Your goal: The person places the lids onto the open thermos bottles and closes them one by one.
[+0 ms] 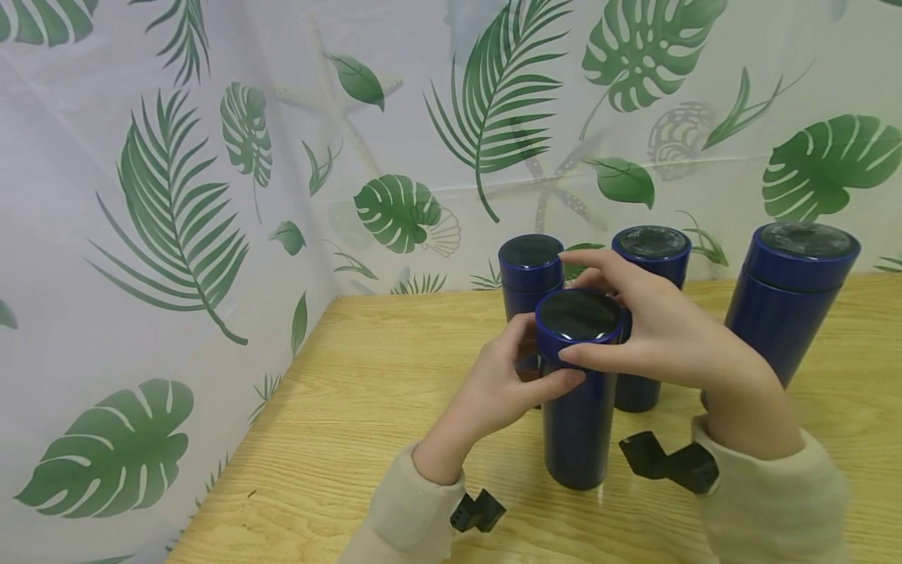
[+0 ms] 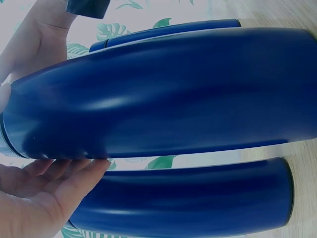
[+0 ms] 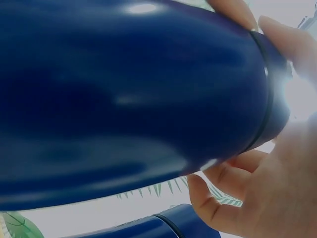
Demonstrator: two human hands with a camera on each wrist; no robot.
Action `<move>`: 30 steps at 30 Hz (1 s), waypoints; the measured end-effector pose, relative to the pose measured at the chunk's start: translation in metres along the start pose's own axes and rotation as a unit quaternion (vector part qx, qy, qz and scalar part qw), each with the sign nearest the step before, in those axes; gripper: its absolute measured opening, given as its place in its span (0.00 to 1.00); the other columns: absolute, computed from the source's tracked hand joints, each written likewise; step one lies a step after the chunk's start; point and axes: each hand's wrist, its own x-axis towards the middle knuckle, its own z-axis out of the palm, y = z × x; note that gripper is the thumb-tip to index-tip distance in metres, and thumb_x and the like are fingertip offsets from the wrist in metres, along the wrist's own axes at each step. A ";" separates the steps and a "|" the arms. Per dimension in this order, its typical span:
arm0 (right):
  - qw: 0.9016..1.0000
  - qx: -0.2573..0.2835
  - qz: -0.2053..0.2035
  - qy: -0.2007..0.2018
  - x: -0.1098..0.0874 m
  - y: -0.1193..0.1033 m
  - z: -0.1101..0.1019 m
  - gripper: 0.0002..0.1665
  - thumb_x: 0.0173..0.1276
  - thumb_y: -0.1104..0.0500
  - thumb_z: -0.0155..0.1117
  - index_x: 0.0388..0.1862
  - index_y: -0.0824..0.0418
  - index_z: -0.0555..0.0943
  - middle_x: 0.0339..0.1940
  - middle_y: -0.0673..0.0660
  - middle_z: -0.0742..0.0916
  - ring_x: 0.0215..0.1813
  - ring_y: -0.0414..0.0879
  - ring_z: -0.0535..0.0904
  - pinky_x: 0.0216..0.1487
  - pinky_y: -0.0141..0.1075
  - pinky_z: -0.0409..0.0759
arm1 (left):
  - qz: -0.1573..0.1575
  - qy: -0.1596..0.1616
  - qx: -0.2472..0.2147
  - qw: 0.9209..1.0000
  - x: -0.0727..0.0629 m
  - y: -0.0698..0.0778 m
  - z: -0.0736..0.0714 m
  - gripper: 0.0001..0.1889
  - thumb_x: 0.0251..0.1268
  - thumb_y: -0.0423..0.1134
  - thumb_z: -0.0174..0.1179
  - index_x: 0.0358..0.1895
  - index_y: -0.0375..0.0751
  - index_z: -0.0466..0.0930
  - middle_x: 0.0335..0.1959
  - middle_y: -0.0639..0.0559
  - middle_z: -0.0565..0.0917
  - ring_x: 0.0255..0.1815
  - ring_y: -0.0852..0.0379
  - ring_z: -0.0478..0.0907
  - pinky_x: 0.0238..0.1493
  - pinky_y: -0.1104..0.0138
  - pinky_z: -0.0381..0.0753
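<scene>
A dark blue thermos bottle (image 1: 578, 431) with a glossy black-topped lid (image 1: 579, 313) stands upright on the wooden table in front. My left hand (image 1: 496, 384) holds its upper body from the left, thumb across the near side. From the right, my right hand (image 1: 662, 325) grips around the lid, its thumb on the near edge and its fingers reaching behind. In the right wrist view a dark seam (image 3: 267, 79) rings the bottle where lid meets body. The far fingers of both hands are partly hidden behind the bottle in the head view.
Three similar blue bottles stand behind: one at the back left (image 1: 530, 270), one behind my right hand (image 1: 637, 392), and a larger-looking one (image 1: 785, 313) at the right. A leaf-patterned white sheet (image 1: 395, 141) hangs behind and left of the wooden table (image 1: 366, 392).
</scene>
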 end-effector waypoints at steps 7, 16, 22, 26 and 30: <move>1.000 0.004 0.008 -0.011 0.000 0.000 -0.001 0.46 0.50 0.54 0.70 0.65 0.56 0.57 0.46 0.56 0.77 0.44 0.46 0.75 0.41 0.42 0.73 | 0.001 -0.002 -0.003 1.000 0.000 0.000 0.000 0.26 0.55 0.34 0.61 0.58 0.41 0.62 0.48 0.53 0.73 0.47 0.62 0.73 0.42 0.69 0.75; 0.997 0.039 -0.049 -0.044 -0.003 0.003 -0.005 0.45 0.55 0.64 0.65 0.67 0.52 0.53 0.53 0.54 0.75 0.49 0.41 0.73 0.45 0.30 0.71 | 0.003 -0.001 -0.009 1.000 0.000 0.000 0.000 0.26 0.55 0.33 0.61 0.57 0.39 0.62 0.48 0.52 0.73 0.47 0.62 0.73 0.41 0.69 0.75; 0.998 0.037 -0.046 -0.029 -0.003 0.003 -0.003 0.45 0.53 0.64 0.67 0.66 0.53 0.55 0.50 0.53 0.77 0.46 0.41 0.75 0.43 0.31 0.73 | -0.002 0.002 -0.007 1.000 -0.001 0.000 0.001 0.26 0.55 0.34 0.61 0.57 0.40 0.63 0.48 0.53 0.73 0.47 0.62 0.73 0.41 0.69 0.75; 1.000 0.018 -0.022 -0.010 -0.002 0.002 -0.001 0.46 0.51 0.60 0.70 0.65 0.53 0.56 0.47 0.53 0.78 0.43 0.41 0.76 0.41 0.34 0.73 | -0.004 0.003 -0.003 1.000 -0.001 0.001 0.001 0.26 0.55 0.35 0.61 0.57 0.40 0.63 0.48 0.51 0.74 0.47 0.61 0.73 0.41 0.68 0.75; 1.000 -0.001 -0.004 0.005 0.000 0.002 0.001 0.47 0.48 0.57 0.72 0.64 0.55 0.57 0.44 0.53 0.78 0.40 0.42 0.76 0.38 0.36 0.74 | -0.007 0.002 0.002 1.000 -0.001 0.002 0.001 0.26 0.55 0.34 0.61 0.57 0.40 0.63 0.48 0.49 0.74 0.47 0.61 0.73 0.41 0.69 0.75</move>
